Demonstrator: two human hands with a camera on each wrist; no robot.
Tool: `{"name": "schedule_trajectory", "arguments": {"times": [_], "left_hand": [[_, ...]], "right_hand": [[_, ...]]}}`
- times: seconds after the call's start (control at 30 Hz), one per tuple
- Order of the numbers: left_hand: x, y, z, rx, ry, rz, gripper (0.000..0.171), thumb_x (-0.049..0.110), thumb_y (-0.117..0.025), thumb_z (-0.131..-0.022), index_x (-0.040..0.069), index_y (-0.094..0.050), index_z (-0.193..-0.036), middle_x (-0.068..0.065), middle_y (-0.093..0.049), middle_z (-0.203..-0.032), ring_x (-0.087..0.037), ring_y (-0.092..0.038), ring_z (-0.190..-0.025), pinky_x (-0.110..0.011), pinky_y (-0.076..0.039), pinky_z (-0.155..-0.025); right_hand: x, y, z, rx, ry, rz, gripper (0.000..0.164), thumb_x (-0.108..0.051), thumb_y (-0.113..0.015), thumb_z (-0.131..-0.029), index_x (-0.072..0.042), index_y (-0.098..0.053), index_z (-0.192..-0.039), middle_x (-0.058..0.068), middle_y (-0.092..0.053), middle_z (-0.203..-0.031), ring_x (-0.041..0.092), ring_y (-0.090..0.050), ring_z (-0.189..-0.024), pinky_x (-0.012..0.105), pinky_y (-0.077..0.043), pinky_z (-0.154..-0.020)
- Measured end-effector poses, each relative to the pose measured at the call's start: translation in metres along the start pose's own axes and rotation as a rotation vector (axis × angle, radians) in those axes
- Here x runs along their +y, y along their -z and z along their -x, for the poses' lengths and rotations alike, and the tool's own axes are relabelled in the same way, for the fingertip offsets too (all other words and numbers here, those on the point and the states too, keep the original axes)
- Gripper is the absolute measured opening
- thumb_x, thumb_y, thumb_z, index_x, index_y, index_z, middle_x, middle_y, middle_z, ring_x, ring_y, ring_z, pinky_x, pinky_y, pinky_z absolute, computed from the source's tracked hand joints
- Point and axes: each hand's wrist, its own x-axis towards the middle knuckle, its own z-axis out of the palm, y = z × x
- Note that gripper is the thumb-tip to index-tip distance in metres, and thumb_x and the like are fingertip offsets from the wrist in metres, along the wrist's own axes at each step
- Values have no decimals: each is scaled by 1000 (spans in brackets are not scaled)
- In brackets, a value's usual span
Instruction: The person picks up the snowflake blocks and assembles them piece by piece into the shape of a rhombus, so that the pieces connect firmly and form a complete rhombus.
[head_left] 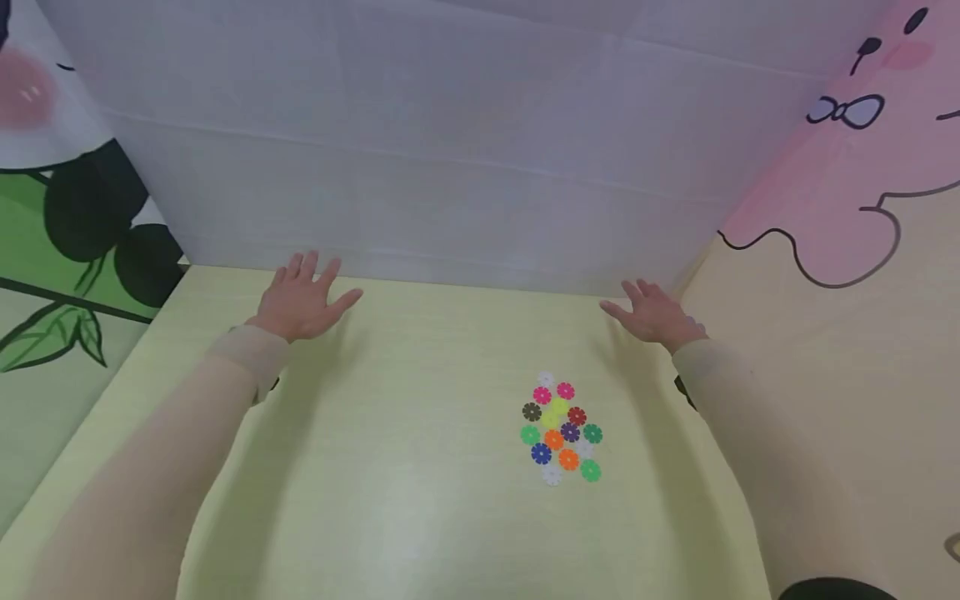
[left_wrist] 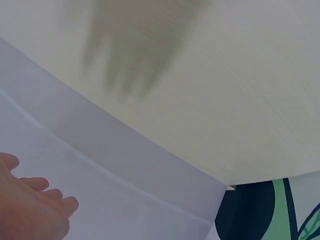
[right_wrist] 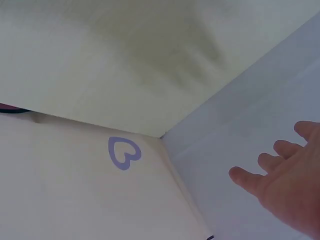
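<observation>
Several flat, notched plastic discs [head_left: 553,438] in pink, yellow, orange, green, blue, white and other colours lie in a loose cluster on the pale table [head_left: 420,500], right of centre. My left hand [head_left: 303,300] is held over the table's far left part with fingers spread and nothing in it. Over the far right part, my right hand [head_left: 649,314] also has its fingers extended and holds nothing. Both hands are apart from the discs and cast shadows on the tabletop. Each wrist view shows part of its own hand, the left [left_wrist: 35,205] and the right [right_wrist: 287,180], with bare fingers.
A white cloth wall [head_left: 465,167] rises along the table's far edge. On the left stands a panel with a green and black cartoon print [head_left: 97,208]; on the right, one with a pink cartoon figure [head_left: 840,192]. The right wrist view shows a purple heart [right_wrist: 116,154] on a side panel.
</observation>
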Motion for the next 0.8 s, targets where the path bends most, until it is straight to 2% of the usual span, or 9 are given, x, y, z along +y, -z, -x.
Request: {"name": "schedule_trajectory", "arguments": {"times": [0.17,0.43,0.63,0.8], "left_hand": [[22,-28,-14,1,-38,21,91,72,-23,-91,6,-15,-153,-31,-4,-152,-49,1,-137,-60,-2,-106],[67,-81,-38,-14,-103,86,95,78,-20,-86,11,-17,-153,-26,-7,-154,-44,-4,-139,-56,-5,-108],[105,-106,-50,-4,-154,126,94,77,-28,-86,11,-21,-152,-24,-16,-153,-41,-14,-139,-50,-12,-110],[134,-127,-54,-26,-161,187,88,71,-39,-88,11,-27,-151,-24,-25,-150,-42,-23,-135,-53,-22,-106]], "right_hand": [[-6,-18,0,6,43,-30,93,-70,-34,-90,-4,-14,-152,26,-9,-154,46,-9,-138,65,-13,-103],[-12,-53,-1,-19,85,-60,92,-59,-56,-88,-6,-17,-152,23,-19,-152,43,-18,-137,60,-21,-104],[-13,-72,-1,-16,92,-109,89,-54,-62,-87,-7,-22,-151,23,-26,-149,41,-24,-135,57,-24,-104],[-13,-87,4,-35,93,-152,81,-46,-67,-87,-4,-32,-146,24,-34,-144,41,-31,-131,55,-28,-103]]}}
